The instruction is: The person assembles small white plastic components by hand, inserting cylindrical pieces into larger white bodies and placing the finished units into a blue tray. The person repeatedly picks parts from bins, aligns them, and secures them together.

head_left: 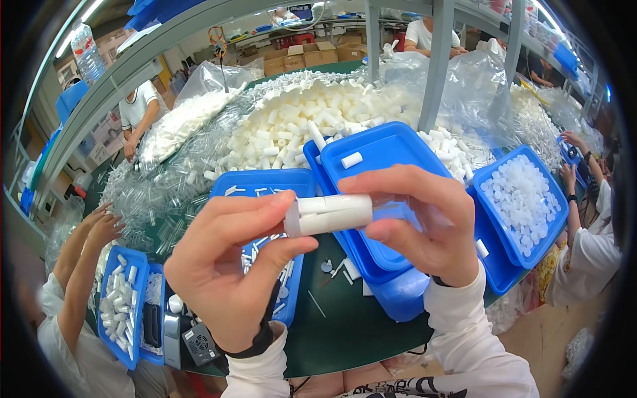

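A clear tube (335,213) with white rod-shaped pieces inside lies level between my two hands, above the table. My left hand (229,278) pinches its left end between thumb and fingers. At the other end, the thumb and fingers of my right hand (428,212) close around clear plastic, whose exact shape my fingers partly hide. Below my right hand stands a blue tray (391,149) with a single white cylinder (352,160) on it. Under my left hand is another blue tray (265,179) holding small white sticks, partly covered by the hand.
A big heap of white cylinders (298,116) fills the table's far side, with clear tubes (166,199) to its left. Translucent caps (521,199) fill a tray at right. Grey frame posts (438,66) rise behind. Co-workers' hands (99,225) are at left; others work at right and behind.
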A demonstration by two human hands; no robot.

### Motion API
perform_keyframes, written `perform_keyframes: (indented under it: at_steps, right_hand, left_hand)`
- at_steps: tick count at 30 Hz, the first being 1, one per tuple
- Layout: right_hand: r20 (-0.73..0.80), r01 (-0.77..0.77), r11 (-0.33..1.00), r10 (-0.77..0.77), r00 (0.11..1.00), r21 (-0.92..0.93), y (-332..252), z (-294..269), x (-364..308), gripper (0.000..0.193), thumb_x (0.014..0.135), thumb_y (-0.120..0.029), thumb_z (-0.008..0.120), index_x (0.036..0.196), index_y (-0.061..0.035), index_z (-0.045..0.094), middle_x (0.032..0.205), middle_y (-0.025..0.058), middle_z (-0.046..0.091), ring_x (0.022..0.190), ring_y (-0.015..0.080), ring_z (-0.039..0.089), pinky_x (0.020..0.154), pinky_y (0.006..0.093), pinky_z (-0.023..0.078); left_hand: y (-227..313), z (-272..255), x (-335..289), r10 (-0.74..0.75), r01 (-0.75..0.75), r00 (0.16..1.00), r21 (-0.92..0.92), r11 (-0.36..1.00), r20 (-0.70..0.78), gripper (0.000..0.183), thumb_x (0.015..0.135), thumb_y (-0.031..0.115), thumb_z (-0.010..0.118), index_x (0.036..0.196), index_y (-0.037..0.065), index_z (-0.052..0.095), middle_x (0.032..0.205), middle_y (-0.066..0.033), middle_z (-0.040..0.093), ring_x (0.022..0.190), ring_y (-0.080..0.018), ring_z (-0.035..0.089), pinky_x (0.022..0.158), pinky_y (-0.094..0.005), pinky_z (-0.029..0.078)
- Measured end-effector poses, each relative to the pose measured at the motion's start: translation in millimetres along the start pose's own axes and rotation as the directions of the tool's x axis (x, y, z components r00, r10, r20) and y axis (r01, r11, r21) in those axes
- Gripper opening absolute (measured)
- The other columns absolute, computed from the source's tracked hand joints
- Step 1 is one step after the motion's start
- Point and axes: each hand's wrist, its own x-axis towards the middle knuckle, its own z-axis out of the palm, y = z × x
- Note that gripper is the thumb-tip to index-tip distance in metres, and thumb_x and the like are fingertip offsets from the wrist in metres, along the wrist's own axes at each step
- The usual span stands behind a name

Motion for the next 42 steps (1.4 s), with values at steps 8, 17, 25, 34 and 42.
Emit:
perform_keyframes:
  at_steps: [8, 17, 25, 34, 42]
  right_hand:
    - [-0.041, 0.089, 0.995, -0.088, 0.995, 0.034, -0.5, 5.0, 2.1, 0.037, 0.074, -0.017, 0.070, 0.099, 0.0069, 0.059, 0.094, 0.0164, 0.063, 0.079, 0.0228, 0.062, 0.068, 0.0309, 0.049]
    - [-0.108, 0.242, 0.959, -0.259, 0.960, -0.144, -3.0, 19.6, 6.7, 0.032, 0.074, -0.024, 0.067, 0.092, 0.0009, 0.063, 0.084, 0.0110, 0.066, 0.072, 0.0231, 0.063, 0.063, 0.0297, 0.050]
    - [-0.131, 0.155, 0.959, -0.190, 0.973, -0.236, -12.0, 20.7, 0.3, 0.037, 0.075, -0.027, 0.068, 0.096, 0.0026, 0.062, 0.084, 0.0126, 0.066, 0.069, 0.0209, 0.063, 0.058, 0.0265, 0.047]
    - [-0.068, 0.100, 0.994, -0.102, 0.992, -0.037, -6.1, 17.3, 0.7, 0.044, 0.074, -0.027, 0.071, 0.098, 0.0071, 0.061, 0.085, 0.0137, 0.065, 0.069, 0.0167, 0.060, 0.060, 0.0261, 0.045]
    - [-0.011, 0.118, 0.988, -0.119, 0.993, -0.103, -8.5, 12.3, 0.2, 0.046, 0.071, -0.030, 0.072, 0.097, 0.0070, 0.062, 0.084, 0.0130, 0.066, 0.066, 0.0170, 0.060, 0.056, 0.0255, 0.044]
  left_hand:
    - [4.2, -0.2, -2.4, -0.034, 0.033, 0.999, 0.020, 0.999, 0.029, 0.028, 0.060, -0.012, 0.071, 0.086, -0.005, 0.066, 0.082, -0.0161, 0.065, 0.074, -0.0198, 0.063, 0.064, -0.0257, 0.051]
    - [7.1, 1.1, -4.3, -0.005, 0.005, 1.000, 0.003, 1.000, 0.021, 0.024, 0.062, -0.013, 0.068, 0.084, -0.003, 0.067, 0.081, -0.0172, 0.064, 0.068, -0.0203, 0.064, 0.057, -0.0251, 0.052]
    - [10.2, 2.9, -6.5, 0.102, -0.110, 0.993, 0.145, 0.983, 0.058, 0.026, 0.065, -0.010, 0.068, 0.089, -0.002, 0.067, 0.082, -0.0159, 0.064, 0.069, -0.0184, 0.063, 0.058, -0.0231, 0.051]
    - [-8.6, -16.4, 1.4, 0.196, -0.203, 0.958, 0.015, 0.979, 0.211, 0.031, 0.067, 0.001, 0.072, 0.096, -0.006, 0.062, 0.084, -0.0160, 0.061, 0.069, -0.0169, 0.061, 0.059, -0.0217, 0.047]
    - [-4.0, -9.5, 0.7, 0.072, -0.069, 0.983, -0.022, 0.997, 0.167, 0.031, 0.065, 0.009, 0.075, 0.091, -0.003, 0.064, 0.086, -0.0174, 0.061, 0.068, -0.0157, 0.060, 0.057, -0.0193, 0.046]
